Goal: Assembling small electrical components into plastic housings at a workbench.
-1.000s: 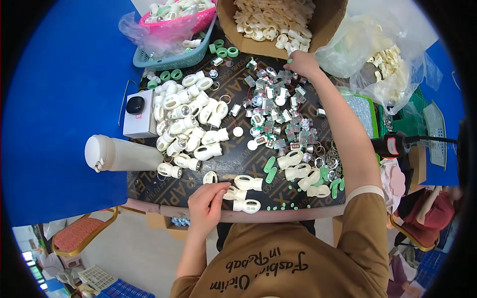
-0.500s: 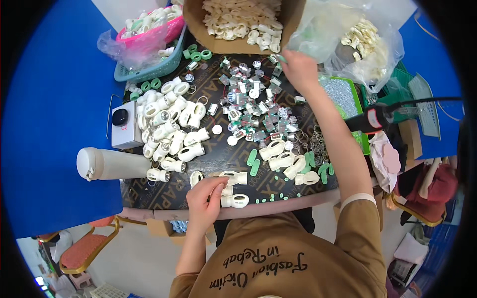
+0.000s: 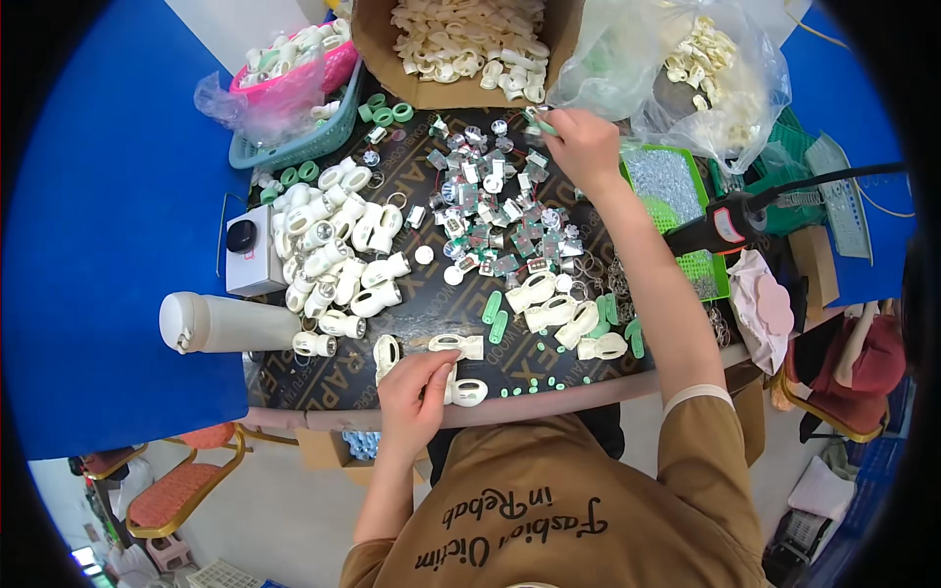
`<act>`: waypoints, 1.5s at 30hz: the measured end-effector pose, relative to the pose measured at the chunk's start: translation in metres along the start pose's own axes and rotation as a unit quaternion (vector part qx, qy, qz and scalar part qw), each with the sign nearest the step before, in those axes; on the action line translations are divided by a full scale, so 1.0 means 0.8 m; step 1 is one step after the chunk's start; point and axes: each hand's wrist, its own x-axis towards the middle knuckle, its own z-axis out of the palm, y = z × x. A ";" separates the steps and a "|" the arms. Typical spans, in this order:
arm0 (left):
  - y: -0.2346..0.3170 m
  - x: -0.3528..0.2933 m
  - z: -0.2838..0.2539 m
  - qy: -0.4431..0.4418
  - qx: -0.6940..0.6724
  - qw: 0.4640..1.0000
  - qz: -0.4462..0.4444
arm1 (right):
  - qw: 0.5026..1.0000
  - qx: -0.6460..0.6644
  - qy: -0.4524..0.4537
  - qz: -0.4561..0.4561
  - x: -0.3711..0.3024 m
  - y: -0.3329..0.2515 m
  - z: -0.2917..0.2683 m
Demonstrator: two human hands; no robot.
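Note:
My left hand (image 3: 417,394) is closed near the table's front edge, its fingertips pinching a cream plastic flashlight shell (image 3: 452,380) that they partly cover. Other cream shells lie around it: one upright (image 3: 387,355) to the left, one beyond the fingertips (image 3: 457,345) and one nearer me (image 3: 470,393). My right hand (image 3: 586,149) reaches to the far side of the table with a small green plastic piece (image 3: 548,125) between its fingers. Beside those fingertips is a small circuit module (image 3: 532,116), at the far edge of a heap of similar modules (image 3: 500,201).
Flashlights (image 3: 343,235) are piled left, beside a white bottle (image 3: 235,323) and basket (image 3: 294,149). A cardboard box (image 3: 470,95) of shells stands at the back. Right are a green tray (image 3: 720,265), a black-handled tool (image 3: 716,223), and green strips (image 3: 498,326) near several shells.
My right hand has shifted slightly left, its fingertips now at the circuit module. My left hand stays by the cream shells, with only a slight shift. The whole view has moved a little.

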 end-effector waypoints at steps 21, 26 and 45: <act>0.071 0.133 0.060 -0.007 -0.057 0.982 0.179 | 0.947 0.258 0.022 0.190 -0.011 -0.125 -0.153; 0.087 0.124 0.068 0.014 0.006 0.980 0.199 | 0.986 0.155 0.055 -0.027 -0.021 -0.110 -0.160; 0.083 0.110 0.069 0.009 -0.266 0.953 0.144 | 0.869 0.423 -0.029 0.254 -0.044 -0.161 -0.211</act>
